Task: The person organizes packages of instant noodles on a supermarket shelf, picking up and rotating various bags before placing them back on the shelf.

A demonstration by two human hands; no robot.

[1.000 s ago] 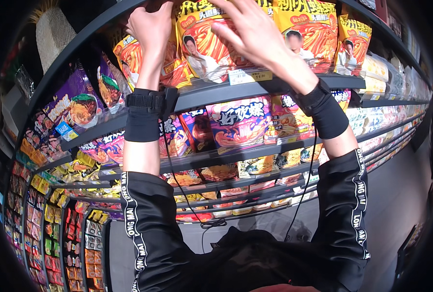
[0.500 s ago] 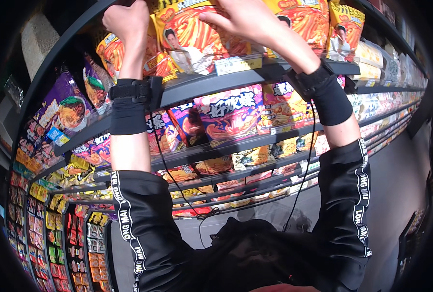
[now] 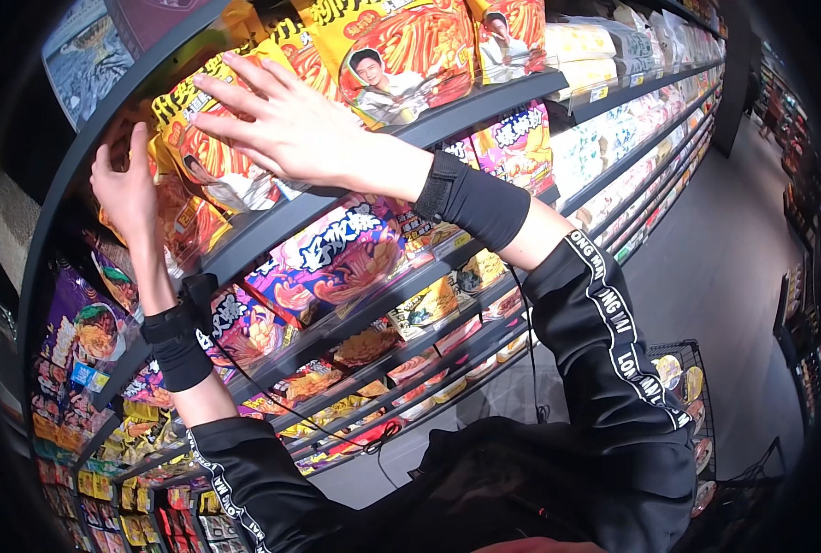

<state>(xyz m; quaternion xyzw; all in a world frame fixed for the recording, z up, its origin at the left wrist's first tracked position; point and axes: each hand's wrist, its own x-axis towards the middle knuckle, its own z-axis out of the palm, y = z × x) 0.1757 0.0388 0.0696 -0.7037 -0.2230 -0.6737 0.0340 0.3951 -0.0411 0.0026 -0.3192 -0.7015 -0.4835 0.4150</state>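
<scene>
Working at the left end of a shelf row. Right hand [image 3: 286, 134] is spread over a yellow noodle bag [image 3: 203, 164], fingers extended, no grip; contact unclear. Left hand [image 3: 126, 198] is at the row's end, fingers apart and slightly curled, nothing visibly held. Bag sits on the shelf [image 3: 498, 103], behind its front edge. My read: neighbouring yellow bags [image 3: 415, 46] to the right stand face-out, look done; left end looks unfinished.
</scene>
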